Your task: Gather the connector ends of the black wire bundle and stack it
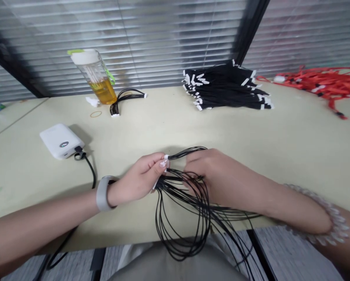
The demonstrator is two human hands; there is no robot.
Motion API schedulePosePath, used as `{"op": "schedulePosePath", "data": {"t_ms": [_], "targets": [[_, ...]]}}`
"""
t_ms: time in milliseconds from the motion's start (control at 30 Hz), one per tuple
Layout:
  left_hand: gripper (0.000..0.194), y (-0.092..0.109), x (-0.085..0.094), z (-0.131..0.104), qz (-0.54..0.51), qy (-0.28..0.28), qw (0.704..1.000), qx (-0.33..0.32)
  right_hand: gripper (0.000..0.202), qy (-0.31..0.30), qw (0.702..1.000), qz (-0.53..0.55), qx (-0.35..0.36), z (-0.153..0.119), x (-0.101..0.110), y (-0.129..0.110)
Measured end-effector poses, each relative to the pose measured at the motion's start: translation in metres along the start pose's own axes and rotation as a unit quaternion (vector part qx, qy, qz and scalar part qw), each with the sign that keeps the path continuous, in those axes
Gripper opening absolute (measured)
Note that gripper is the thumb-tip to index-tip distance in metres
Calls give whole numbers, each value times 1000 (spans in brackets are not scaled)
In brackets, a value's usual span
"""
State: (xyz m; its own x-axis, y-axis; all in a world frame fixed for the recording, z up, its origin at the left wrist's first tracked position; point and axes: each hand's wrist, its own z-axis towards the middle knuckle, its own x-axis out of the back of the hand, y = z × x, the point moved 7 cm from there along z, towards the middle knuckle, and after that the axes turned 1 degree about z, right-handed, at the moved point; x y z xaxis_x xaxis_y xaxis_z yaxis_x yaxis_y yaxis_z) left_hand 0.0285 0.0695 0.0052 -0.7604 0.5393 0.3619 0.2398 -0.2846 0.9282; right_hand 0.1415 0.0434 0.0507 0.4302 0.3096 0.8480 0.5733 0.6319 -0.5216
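My left hand (147, 173) pinches the white connector ends of several black wire harnesses, thumb on top. From those connectors the bundle of thin black wires (189, 207) fans out to the right. Some wires loop down past the table's front edge over my lap. My right hand (205, 171) is closed around part of the same wires, just right of the connectors, with its back towards me. Its fingertips are partly hidden behind the strands.
A white power bank (60, 141) with a black cable lies at left. Behind it stand a bottle of amber liquid (103, 88), a small black wire harness (123, 97) and a rubber band (95, 114). A pile of black harnesses (227, 88) and red ones (324, 84) lie along the back.
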Motion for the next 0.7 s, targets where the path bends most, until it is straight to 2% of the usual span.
{"op": "schedulePosePath", "data": {"t_ms": [67, 167, 267, 367, 433, 500, 533, 567, 600, 667, 700], "targets": [[41, -2, 1, 0, -11, 5, 1000, 11, 19, 18, 994, -90, -56, -4, 12, 8], [39, -6, 3, -1, -24, 18, 999, 24, 17, 66, 967, -205, -134, -11, 37, 24], [38, -9, 4, -1, -40, 22, 999, 27, 13, 177, 949, -212, -152, -17, 65, 34], [37, -9, 4, 0, -48, 18, 998, 24, 13, 349, 926, -82, -117, -26, 90, 39], [37, -8, 4, 0, -46, 15, 999, 20, 16, 451, 885, 86, -72, -34, 98, 44], [37, -6, 4, 0, -42, 11, 999, 13, 12, 500, 831, 243, -18, -36, 98, 47], [37, -5, 4, 0, -40, 8, 999, 11, 11, 503, 815, 289, 3, -36, 96, 46], [37, -5, 3, 0, -38, 6, 999, 8, 13, 494, 812, 310, 18, -34, 93, 43], [38, -4, 3, -1, -35, 4, 999, 6, 18, 470, 824, 316, 24, -30, 89, 38], [38, -3, 3, -1, -24, 4, 1000, 3, 40, 384, 871, 305, 7, -21, 75, 30], [39, -3, 3, -1, -18, 5, 1000, 2, 45, 330, 897, 292, -15, -16, 67, 27]]}}
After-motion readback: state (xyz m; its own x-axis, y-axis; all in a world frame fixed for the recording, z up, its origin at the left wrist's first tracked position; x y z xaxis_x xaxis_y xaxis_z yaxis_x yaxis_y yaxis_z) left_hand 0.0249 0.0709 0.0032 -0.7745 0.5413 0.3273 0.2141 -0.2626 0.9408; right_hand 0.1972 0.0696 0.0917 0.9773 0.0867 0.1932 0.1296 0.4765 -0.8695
